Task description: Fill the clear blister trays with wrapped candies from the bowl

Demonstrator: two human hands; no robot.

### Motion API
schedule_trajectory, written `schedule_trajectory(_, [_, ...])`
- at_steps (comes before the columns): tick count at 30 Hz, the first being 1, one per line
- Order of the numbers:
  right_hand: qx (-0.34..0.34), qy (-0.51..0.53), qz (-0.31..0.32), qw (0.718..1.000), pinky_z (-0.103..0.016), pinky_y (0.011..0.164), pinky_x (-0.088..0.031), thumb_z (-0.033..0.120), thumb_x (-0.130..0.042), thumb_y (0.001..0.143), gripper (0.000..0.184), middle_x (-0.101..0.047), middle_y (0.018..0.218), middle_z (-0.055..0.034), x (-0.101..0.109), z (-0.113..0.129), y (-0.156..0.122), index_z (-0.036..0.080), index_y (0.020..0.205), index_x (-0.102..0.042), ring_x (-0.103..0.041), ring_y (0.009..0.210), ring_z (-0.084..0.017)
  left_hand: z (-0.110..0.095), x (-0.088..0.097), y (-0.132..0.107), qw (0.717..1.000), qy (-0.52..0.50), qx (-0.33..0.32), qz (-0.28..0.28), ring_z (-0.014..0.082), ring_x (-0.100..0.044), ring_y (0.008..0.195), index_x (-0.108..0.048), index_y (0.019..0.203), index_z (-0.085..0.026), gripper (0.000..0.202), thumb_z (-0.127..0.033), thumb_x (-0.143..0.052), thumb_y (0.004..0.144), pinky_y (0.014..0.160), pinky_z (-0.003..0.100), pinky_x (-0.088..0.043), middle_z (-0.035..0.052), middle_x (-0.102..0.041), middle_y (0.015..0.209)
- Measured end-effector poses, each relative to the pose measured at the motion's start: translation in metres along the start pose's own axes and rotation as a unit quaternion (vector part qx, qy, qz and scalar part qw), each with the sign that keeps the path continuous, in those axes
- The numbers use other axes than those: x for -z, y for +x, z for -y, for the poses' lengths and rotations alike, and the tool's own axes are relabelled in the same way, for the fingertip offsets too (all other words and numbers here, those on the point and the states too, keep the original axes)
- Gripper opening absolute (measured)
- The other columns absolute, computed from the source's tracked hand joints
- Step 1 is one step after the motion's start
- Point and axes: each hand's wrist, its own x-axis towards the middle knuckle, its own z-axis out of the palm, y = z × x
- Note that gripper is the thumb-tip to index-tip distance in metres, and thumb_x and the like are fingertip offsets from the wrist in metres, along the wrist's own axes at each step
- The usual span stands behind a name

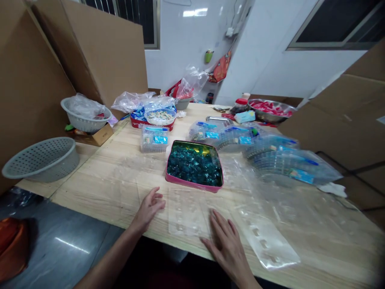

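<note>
view: head only

L hand [148, 209]: just left of clear blister sheet, below pink tin [188, 182], palm down on tabletop [96, 188], fingers loosely spread, grip open, nothing held

R hand [226, 245]: below pink tin, palm down, fingers spread wide, grip open, nothing held, touching edge of clear blister sheet or just beside it (can't tell)

clear blister sheet [188, 212]: directly below pink tin, flat, btw both hands, no pcs visible in cavities

2nd blister sheet [266, 241]: below & right of pink tin, flat, right of R hand, cavities look empty

blue-green wrapped pcs [194, 164]: inside pink tin, heaped edge to edge, yellow-gold patch at far end

blue-labelled clear packs [276, 157]: right of pink tin, overlapping row, contents inside

stacked pack [154, 139]: behind & left of pink tin, blue labels on top

grey colander [40, 160]: far left of pink tin, tilted on tabletop edge

steel bowl [270, 112]: far behind & right of pink tin, red items inside

done: several packs filled, lined up right of pink tin

left: pink tin still full, both sheets at front w/o visible contents
</note>
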Motion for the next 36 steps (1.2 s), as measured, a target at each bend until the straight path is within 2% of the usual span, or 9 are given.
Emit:
schedule_trajectory(3, [-0.001,0.001,0.001,1.0,-0.052,0.102,-0.034,0.046,-0.054,0.087,0.07,-0.044,0.142,-0.0183,-0.001,0.0,0.0,0.019,0.146,-0.028,-0.045,0.128,-0.032,0.006,-0.005,-0.009,0.975,0.185,-0.125,-0.015,0.0316,-0.053,0.11,-0.059,0.117,-0.02,0.053,-0.026,-0.074,0.067,0.101,0.048,-0.036,0.0122,-0.057,0.119])
schedule_trajectory(6, [0.0,0.0,0.005,1.0,-0.051,0.102,-0.034,0.046,-0.053,0.088,0.069,-0.044,0.142,-0.0185,0.0,0.002,0.001,0.018,0.146,-0.028,-0.044,0.129,-0.031,0.015,-0.012,-0.019,0.884,0.388,-0.249,0.075,0.0364,-0.031,0.134,-0.055,0.125,-0.017,0.059,-0.03,-0.07,0.069,0.112,0.054,-0.021,0.0151,-0.044,0.14])
schedule_trajectory(8, [-0.004,0.0,0.004,1.0,-0.05,0.102,-0.034,0.046,-0.052,0.089,0.068,-0.044,0.142,-0.0184,0.001,0.003,0.001,0.018,0.146,-0.027,-0.044,0.129,-0.031,0.02,-0.014,-0.024,0.797,0.514,-0.277,0.153,0.036,-0.024,0.139,-0.048,0.131,-0.015,0.065,-0.035,-0.067,0.072,0.112,0.057,-0.019,0.0165,-0.038,0.146])
schedule_trajectory(10, [-0.008,-0.001,0.003,1.0,-0.05,0.103,-0.033,0.045,-0.052,0.089,0.068,-0.044,0.143,-0.0184,0.002,0.005,0.001,0.019,0.146,-0.027,-0.044,0.13,-0.03,0.021,-0.012,-0.027,0.727,0.598,-0.276,0.193,0.0342,-0.025,0.139,-0.042,0.136,-0.015,0.068,-0.039,-0.063,0.076,0.112,0.056,-0.02,0.0169,-0.037,0.147])
schedule_trajectory(13, [-0.008,0.0,0.001,1.0,-0.05,0.102,-0.034,0.045,-0.053,0.089,0.067,-0.042,0.143,-0.0187,0.003,0.005,0.001,0.018,0.145,-0.029,-0.044,0.129,-0.031,0.018,-0.001,-0.029,0.68,0.658,-0.274,0.173,0.0334,-0.029,0.138,-0.038,0.138,-0.013,0.067,-0.04,-0.06,0.08,0.112,0.056,-0.022,0.0179,-0.041,0.144])
schedule_trajectory(19, [-0.007,0.002,-0.017,1.0,-0.05,0.1,-0.037,0.048,-0.051,0.089,0.066,-0.044,0.142,-0.0192,-0.001,0.003,0.001,0.018,0.144,-0.033,-0.047,0.126,-0.032,0.006,0.016,-0.035,0.664,0.695,-0.249,0.12,0.0361,-0.039,0.13,-0.043,0.134,-0.012,0.067,-0.043,-0.062,0.077,0.11,0.061,-0.021,0.0185,-0.049,0.137])
schedule_trajectory(30, [0.014,-0.009,0.005,1.0,-0.05,0.1,-0.039,0.045,-0.052,0.089,0.067,-0.041,0.144,-0.0192,0.004,0.01,0.006,0.017,0.145,-0.029,-0.046,0.127,-0.032,0.002,0.009,-0.029,0.673,0.659,-0.254,0.222,0.0328,-0.032,0.136,-0.038,0.137,-0.014,0.069,-0.035,-0.061,0.076,0.113,0.058,-0.015,0.0157,-0.045,0.142])
schedule_trajectory(33, [0.028,-0.015,-0.006,0.999,-0.052,0.094,-0.042,0.049,-0.051,0.087,0.068,-0.04,0.144,-0.0189,0.002,0.007,0.005,0.02,0.144,-0.03,-0.05,0.123,-0.035,-0.004,0.013,-0.03,0.676,0.649,-0.273,0.219,0.033,-0.033,0.135,-0.04,0.136,-0.015,0.072,-0.042,-0.064,0.074,0.113,0.057,-0.017,0.0165,-0.046,0.141])
schedule_trajectory(36, [0.037,-0.022,-0.016,0.999,-0.057,0.089,-0.042,0.054,-0.05,0.085,0.072,-0.041,0.143,-0.0198,-0.004,-0.002,0.004,0.023,0.146,-0.027,-0.051,0.118,-0.04,-0.012,0.029,-0.025,0.671,0.659,-0.292,0.172,0.0332,-0.032,0.136,-0.043,0.134,-0.014,0.071,-0.049,-0.063,0.075,0.113,0.055,-0.018,0.018,-0.045,0.141])
